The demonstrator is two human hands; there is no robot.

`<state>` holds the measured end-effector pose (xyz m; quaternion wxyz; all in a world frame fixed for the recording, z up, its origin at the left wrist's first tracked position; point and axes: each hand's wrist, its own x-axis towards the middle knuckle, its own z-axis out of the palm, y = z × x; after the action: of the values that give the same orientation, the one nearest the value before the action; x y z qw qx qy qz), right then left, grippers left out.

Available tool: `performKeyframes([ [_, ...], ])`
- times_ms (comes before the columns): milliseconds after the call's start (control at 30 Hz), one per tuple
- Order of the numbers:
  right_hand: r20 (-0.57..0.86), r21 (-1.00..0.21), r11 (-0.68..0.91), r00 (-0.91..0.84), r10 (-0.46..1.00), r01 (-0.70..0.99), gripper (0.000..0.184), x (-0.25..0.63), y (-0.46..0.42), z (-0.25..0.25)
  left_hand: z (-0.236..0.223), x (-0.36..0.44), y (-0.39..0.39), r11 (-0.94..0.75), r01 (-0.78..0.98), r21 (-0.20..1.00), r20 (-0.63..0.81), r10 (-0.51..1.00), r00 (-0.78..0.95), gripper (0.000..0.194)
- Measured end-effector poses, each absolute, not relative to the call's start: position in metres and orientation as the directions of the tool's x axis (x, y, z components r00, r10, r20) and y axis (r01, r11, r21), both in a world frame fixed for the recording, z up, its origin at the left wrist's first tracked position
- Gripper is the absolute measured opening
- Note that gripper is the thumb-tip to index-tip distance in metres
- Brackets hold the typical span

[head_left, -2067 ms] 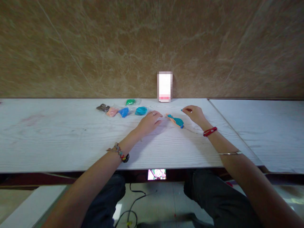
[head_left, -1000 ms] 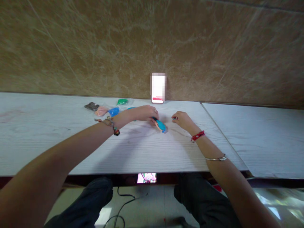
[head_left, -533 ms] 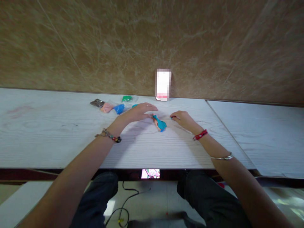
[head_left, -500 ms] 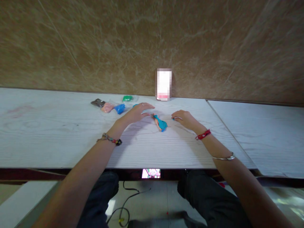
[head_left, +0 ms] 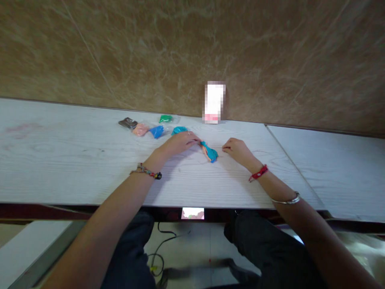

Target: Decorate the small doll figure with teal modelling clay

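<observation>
A modelling-clay figure [head_left: 211,153], teal over a pinkish layer with a bluer lower tip, lies slanted on the white table. At its upper left end, the fingers of my left hand [head_left: 183,141] are closed on it. My right hand [head_left: 237,150] is a short way to the right of the figure, apart from it. Its thumb and fingertips are pressed together, and whatever they hold is hidden. Just behind my left hand lies a bag of teal clay [head_left: 179,130], partly covered by that hand.
Farther left are bags of blue clay [head_left: 156,131], pink clay [head_left: 140,129], dark clay [head_left: 128,123] and green clay [head_left: 165,118]. A bright, pixelated upright rectangle [head_left: 214,102] leans against the marbled wall. Below the table edge a small lit screen [head_left: 193,213] shows.
My left fingers, spread before, have closed at the figure's upper end. A small blue bit at my right fingertips no longer shows. The view has shifted slightly.
</observation>
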<state>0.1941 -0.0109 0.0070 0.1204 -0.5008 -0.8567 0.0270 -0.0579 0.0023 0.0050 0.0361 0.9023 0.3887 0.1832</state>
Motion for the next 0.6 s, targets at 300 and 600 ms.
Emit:
performKeyframes([
  [300,0.237,-0.095,0.467,-0.435,0.868,0.879,0.024,0.192,-0.009,0.002,0.006,-0.057,-0.001,-0.669,0.715,0.204,0.285,0.739,0.610,0.026],
  [600,0.132,-0.008,0.450,-0.446,0.885,0.893,0.044,0.195,-0.030,0.002,0.007,-0.055,-0.001,-0.678,0.711,0.185,0.258,0.732,0.631,0.025],
])
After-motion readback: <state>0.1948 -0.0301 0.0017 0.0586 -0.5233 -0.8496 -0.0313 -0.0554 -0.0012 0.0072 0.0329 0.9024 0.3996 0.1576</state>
